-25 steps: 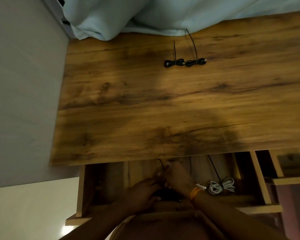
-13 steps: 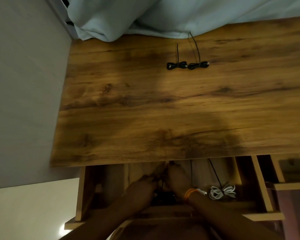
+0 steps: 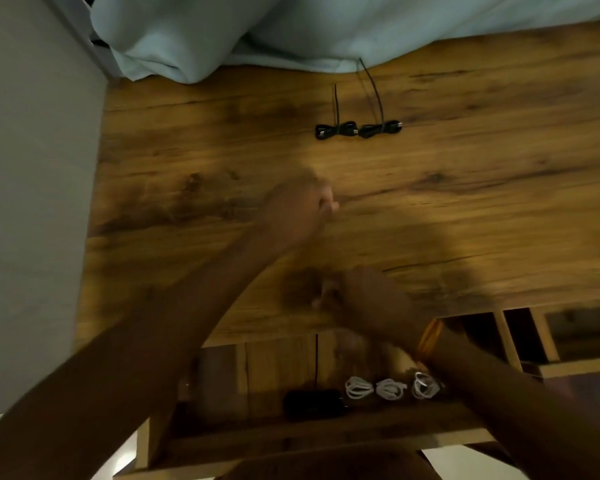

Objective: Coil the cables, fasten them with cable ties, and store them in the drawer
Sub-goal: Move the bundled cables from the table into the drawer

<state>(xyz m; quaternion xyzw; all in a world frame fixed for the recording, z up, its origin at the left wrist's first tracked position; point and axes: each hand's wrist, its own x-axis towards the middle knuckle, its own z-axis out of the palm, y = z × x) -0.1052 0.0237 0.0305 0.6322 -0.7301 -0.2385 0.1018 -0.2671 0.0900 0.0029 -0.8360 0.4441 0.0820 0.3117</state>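
Note:
Two black coiled cables (image 3: 336, 129) (image 3: 380, 128), each bound with a black tie whose tail sticks up, lie side by side at the far middle of the wooden desk (image 3: 465, 202). My left hand (image 3: 300, 207) hovers blurred over the desk's middle, fingers curled, nothing visible in it. My right hand (image 3: 364, 296), with an orange band at the wrist, is over the desk's near edge, also blurred. Below, the open drawer (image 3: 326, 434) holds a black coiled cable (image 3: 314, 403) and three white coiled cables (image 3: 390, 388).
A pale blue cloth (image 3: 291, 29) drapes over the desk's far edge. A grey wall (image 3: 32, 202) runs along the left. More wooden compartments (image 3: 534, 337) sit under the desk at the right.
Both hands have come up out of the drawer onto the desk top, the left reaching farther forward. The black coiled cable now lies in the drawer on its own.

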